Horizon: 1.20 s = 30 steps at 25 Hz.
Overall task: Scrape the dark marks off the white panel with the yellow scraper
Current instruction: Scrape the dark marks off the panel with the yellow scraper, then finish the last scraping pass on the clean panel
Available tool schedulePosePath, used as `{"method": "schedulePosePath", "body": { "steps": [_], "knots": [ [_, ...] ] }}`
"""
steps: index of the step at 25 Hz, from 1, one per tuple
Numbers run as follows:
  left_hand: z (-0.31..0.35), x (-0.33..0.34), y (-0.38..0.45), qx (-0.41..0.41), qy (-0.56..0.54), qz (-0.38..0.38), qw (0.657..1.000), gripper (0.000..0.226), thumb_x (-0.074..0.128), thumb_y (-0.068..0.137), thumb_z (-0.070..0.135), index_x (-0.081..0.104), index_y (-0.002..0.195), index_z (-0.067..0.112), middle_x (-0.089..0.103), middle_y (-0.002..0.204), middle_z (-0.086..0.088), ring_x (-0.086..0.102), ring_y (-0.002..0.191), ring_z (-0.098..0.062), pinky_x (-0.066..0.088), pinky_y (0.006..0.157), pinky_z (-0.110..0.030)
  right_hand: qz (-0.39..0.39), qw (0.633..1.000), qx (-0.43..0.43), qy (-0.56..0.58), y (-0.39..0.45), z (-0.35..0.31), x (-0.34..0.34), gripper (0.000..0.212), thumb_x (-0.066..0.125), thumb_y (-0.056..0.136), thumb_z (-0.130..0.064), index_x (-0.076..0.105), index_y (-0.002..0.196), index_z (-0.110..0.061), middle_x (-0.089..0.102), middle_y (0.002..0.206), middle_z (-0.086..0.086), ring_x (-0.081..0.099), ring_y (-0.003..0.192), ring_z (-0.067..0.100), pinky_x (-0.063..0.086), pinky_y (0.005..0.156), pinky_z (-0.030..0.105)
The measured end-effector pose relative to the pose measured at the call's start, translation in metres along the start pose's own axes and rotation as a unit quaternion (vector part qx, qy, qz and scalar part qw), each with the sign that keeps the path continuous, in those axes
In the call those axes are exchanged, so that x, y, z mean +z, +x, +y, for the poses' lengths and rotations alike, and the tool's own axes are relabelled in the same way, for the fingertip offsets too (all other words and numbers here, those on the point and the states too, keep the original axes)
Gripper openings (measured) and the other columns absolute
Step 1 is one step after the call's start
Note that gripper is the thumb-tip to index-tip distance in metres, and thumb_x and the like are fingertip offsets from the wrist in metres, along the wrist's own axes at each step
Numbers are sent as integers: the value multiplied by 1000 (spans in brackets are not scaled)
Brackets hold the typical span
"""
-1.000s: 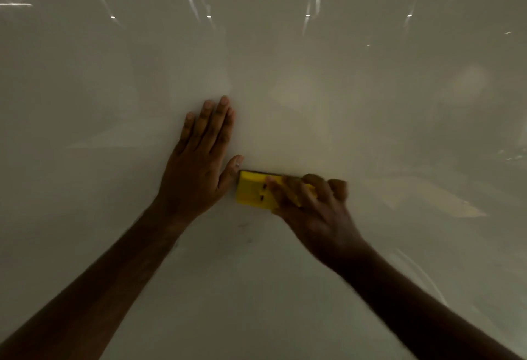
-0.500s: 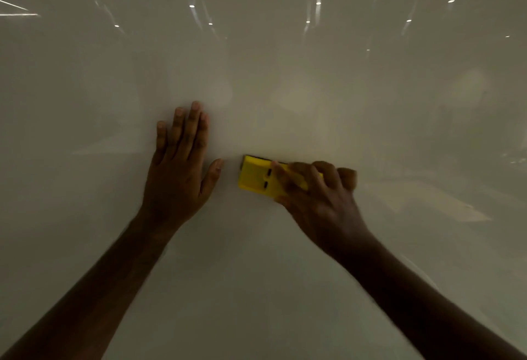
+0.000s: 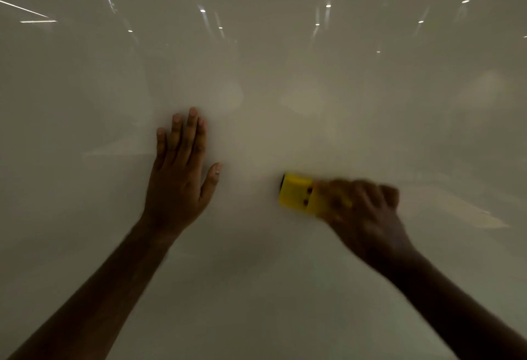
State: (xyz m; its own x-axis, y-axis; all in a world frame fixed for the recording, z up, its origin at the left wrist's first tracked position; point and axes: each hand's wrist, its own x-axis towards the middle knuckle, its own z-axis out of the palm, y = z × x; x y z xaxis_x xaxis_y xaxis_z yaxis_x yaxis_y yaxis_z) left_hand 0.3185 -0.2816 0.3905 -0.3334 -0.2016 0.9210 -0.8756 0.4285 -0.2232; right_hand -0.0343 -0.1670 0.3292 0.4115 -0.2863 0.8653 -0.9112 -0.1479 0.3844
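The glossy white panel [image 3: 256,74] fills the whole head view. My left hand [image 3: 179,177] lies flat on it left of centre, fingers together and pointing up, thumb out to the right. My right hand [image 3: 362,217] is blurred with motion and grips the yellow scraper [image 3: 296,193], whose dark blade edge points left against the panel. A wide gap of bare panel separates the scraper from my left thumb. I can make out no distinct dark marks on the panel.
Bright reflections of lights [image 3: 328,6] streak across the upper panel. A pale tan reflected patch [image 3: 470,211] lies to the right of my right hand. Both forearms reach in from the bottom corners.
My right hand has drawn the scraper to the right, away from my left hand. My left hand slid a little to the left and stayed flat on the panel.
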Motion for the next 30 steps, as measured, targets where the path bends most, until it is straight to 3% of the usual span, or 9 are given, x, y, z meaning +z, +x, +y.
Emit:
{"method": "schedulePosePath", "body": {
  "steps": [3,6,11,18,24,30],
  "knots": [
    [4,-1,-2,-10,8,-2,1000,76,24,113,50,13,170,1,7,179,-19,4,167,-36,8,136,-57,75,988,131,35,89,5,-14,56,54,108,-52,44,159,-33,57,138,5,50,113,32,33,88,43],
    [5,0,-3,-19,3,3,1000,76,23,113,50,13,170,1,8,179,-19,5,167,-37,10,135,-58,92,980,166,61,150,-13,-16,59,53,107,-55,42,161,-32,57,135,6,46,112,29,33,88,42],
    [3,2,-4,-14,1,11,1000,71,25,113,41,14,169,-1,10,179,-20,5,167,-37,8,136,-57,38,998,5,40,119,-59,0,56,59,104,-51,53,155,-28,64,131,6,59,112,34,42,87,46],
    [8,-2,-3,-41,-27,0,999,72,32,108,30,11,169,-1,6,179,-22,3,166,-42,3,135,-59,-37,991,-131,-17,16,-29,2,48,58,108,-43,53,155,-31,70,131,2,67,112,29,48,86,47],
    [37,1,-9,-73,-52,-21,996,73,33,110,33,7,169,-3,3,178,-26,1,166,-44,3,136,-57,-63,987,-147,-11,-35,11,-7,53,58,110,-38,43,160,-31,66,139,2,67,117,28,47,89,48],
    [105,11,-22,-22,-79,-56,995,73,34,110,35,11,169,-1,7,179,-22,1,167,-40,5,136,-56,-81,983,-151,-63,-73,72,-25,61,63,107,-25,39,163,-30,65,140,7,66,112,33,47,93,51]
  ]
}}
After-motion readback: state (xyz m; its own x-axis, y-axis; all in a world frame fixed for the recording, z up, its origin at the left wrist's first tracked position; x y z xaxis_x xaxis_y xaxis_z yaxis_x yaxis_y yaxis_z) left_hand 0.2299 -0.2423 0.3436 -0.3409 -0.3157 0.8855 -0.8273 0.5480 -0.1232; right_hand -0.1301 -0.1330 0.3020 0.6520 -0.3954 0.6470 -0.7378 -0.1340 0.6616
